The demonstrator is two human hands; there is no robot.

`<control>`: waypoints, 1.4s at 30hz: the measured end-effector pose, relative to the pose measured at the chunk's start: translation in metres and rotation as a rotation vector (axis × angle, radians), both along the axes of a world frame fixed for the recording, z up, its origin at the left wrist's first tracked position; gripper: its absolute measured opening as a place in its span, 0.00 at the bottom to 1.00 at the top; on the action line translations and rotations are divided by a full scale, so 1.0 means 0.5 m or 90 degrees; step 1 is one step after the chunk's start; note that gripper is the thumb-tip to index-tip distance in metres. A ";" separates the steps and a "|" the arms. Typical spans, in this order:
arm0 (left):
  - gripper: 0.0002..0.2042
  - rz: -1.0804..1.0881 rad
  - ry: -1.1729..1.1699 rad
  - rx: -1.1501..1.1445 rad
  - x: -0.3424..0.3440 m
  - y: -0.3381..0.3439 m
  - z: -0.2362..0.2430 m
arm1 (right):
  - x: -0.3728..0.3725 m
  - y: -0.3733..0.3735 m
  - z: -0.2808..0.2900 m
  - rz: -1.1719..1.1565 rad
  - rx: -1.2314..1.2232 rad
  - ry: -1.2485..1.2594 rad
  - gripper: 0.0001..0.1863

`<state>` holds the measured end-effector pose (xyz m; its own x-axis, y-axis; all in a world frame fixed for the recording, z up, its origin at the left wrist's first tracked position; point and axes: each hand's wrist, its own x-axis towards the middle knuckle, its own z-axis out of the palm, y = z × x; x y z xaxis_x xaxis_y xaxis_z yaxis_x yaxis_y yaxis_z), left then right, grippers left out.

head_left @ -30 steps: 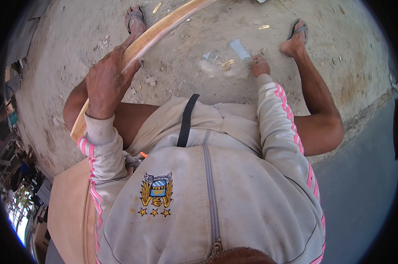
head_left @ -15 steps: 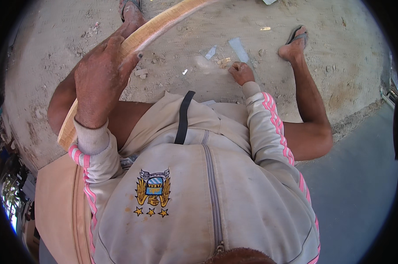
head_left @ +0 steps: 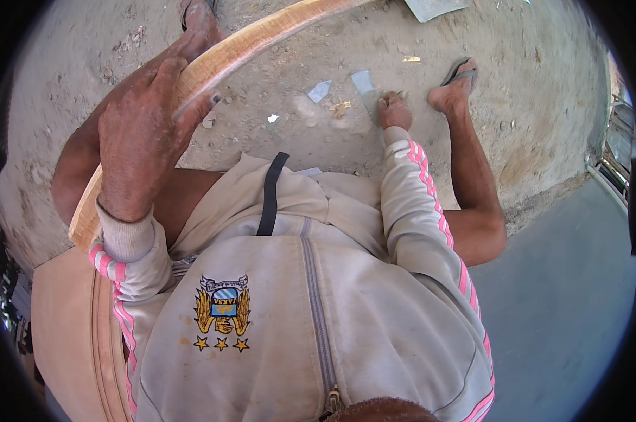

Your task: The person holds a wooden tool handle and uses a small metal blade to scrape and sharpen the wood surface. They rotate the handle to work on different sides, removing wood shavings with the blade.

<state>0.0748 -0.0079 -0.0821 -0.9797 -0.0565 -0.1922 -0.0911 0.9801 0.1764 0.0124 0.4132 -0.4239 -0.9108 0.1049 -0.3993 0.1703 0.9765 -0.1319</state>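
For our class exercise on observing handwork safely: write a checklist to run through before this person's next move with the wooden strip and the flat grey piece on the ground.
1. Left hand grips the curved wooden strip: ok, fingers wrap over it.
2. Right hand reaches the flat grey piece on the ground: ok, hand lies against it; firmness of grip cannot tell.
3. Far end of the strip in sight: not ok, it runs out of view at the top.
4. Sandalled foot clear of the right hand: ok, apart but close.
5. Sandy ground free of debris: not ok, small scraps lie there.
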 end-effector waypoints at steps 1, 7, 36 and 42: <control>0.22 0.005 -0.009 -0.001 0.000 0.001 0.001 | -0.004 0.004 -0.005 0.015 -0.001 0.009 0.15; 0.23 -0.011 0.011 0.003 0.000 -0.006 -0.006 | -0.022 0.022 -0.013 0.117 0.017 -0.004 0.14; 0.24 -0.013 0.036 0.027 0.001 -0.001 -0.002 | -0.108 -0.036 -0.001 0.211 -0.035 0.093 0.14; 0.23 -0.004 0.044 0.060 0.000 0.004 0.000 | -0.069 -0.091 0.041 0.212 -0.097 0.117 0.12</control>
